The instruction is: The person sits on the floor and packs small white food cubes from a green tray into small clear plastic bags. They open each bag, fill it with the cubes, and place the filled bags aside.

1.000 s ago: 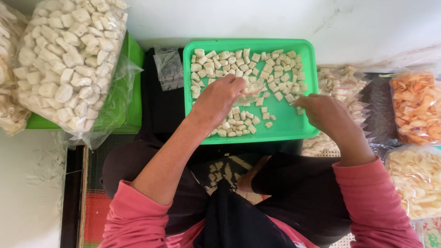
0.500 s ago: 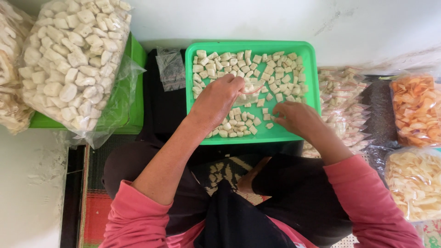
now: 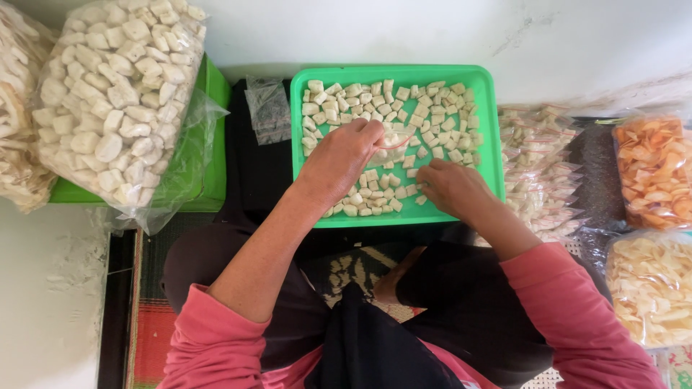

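Note:
A green tray (image 3: 490, 130) in front of me holds several small white cracker pieces (image 3: 440, 108). My left hand (image 3: 339, 162) is over the tray's middle, pinching a small clear plastic bag (image 3: 395, 141) with a red strip at its mouth. My right hand (image 3: 450, 189) rests knuckles up on the tray's near right part. Its fingers curl down onto the pieces beside the bag, and the fingertips are hidden.
A large clear bag of white pieces (image 3: 115, 94) lies on a green box (image 3: 213, 144) at the left. Small filled packets (image 3: 537, 166) are stacked right of the tray. Bags of orange chips (image 3: 652, 169) and pale chips (image 3: 652, 284) lie further right. An empty small bag (image 3: 268, 108) lies left of the tray.
My right hand has moved left from the tray's right edge toward the middle, close to the bag. My left hand has stayed over the tray's middle.

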